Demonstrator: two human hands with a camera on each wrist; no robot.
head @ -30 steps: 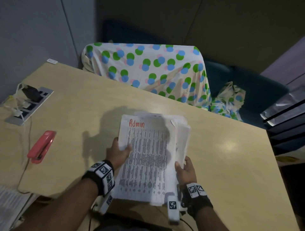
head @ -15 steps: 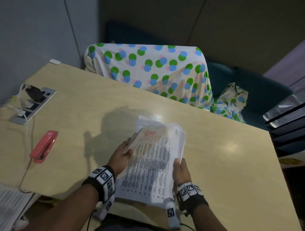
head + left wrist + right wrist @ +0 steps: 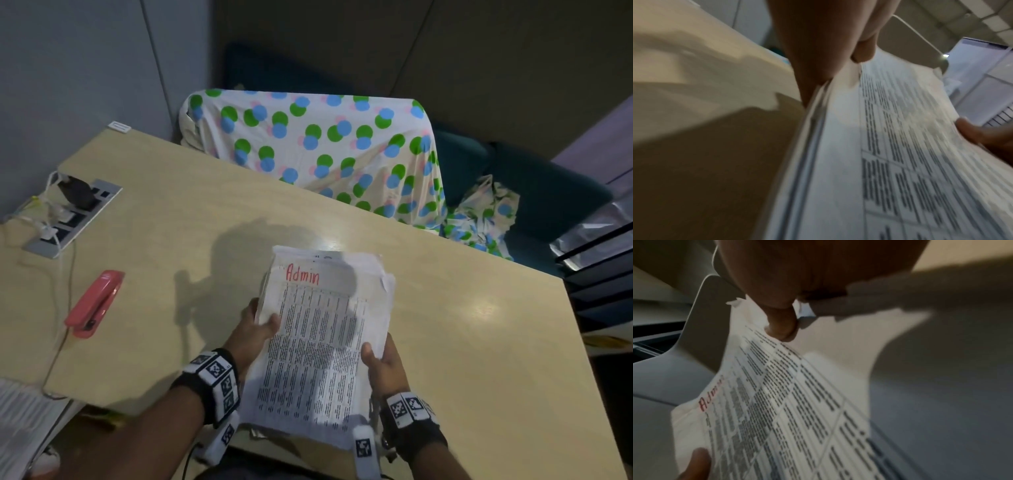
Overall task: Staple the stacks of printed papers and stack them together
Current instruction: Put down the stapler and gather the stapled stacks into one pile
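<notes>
A stack of printed papers (image 3: 318, 346) with "Admin" in red at the top is held above the tan table (image 3: 462, 359). My left hand (image 3: 255, 329) grips its left edge, thumb on the top sheet. My right hand (image 3: 380, 363) grips the right edge lower down, thumb on top. The left wrist view shows the paper stack (image 3: 900, 162) edge-on under my left hand (image 3: 828, 65). In the right wrist view my right hand (image 3: 783, 321) pinches the papers (image 3: 777, 402). A red stapler (image 3: 94, 303) lies on the table to the left, apart from both hands.
A power strip (image 3: 68, 216) with plugs and cables sits at the table's far left. More papers (image 3: 20, 421) lie at the bottom left below the table edge. A chair draped in a dotted cloth (image 3: 315, 150) stands behind the table. Dark shelves (image 3: 603, 274) are at the right.
The stack was tilted and fanned half a second ago; now it is squared and faces up again, with the "Admin" heading in plain sight. Both hands kept their hold.
</notes>
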